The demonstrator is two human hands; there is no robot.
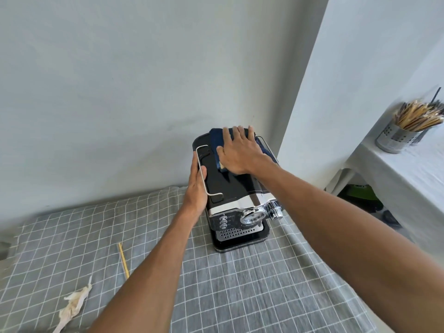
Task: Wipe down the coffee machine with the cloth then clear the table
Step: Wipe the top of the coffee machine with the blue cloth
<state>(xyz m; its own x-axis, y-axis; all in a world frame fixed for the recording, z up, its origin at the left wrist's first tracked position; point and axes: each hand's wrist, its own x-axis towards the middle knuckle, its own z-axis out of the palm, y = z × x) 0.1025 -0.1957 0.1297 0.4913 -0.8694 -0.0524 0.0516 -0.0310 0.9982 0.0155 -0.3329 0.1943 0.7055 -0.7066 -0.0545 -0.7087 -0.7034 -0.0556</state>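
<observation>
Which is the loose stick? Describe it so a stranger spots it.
Start at the black coffee machine on the grey checked tablecloth. Left of it and nearer lies a thin pale wooden stick. Unlike the crumpled white tissue nearby, it is straight.

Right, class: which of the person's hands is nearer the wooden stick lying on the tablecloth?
Left. The left hand grips the coffee machine at its left side, beyond the stick; the right hand presses the blue cloth on its top, farther back.
</observation>
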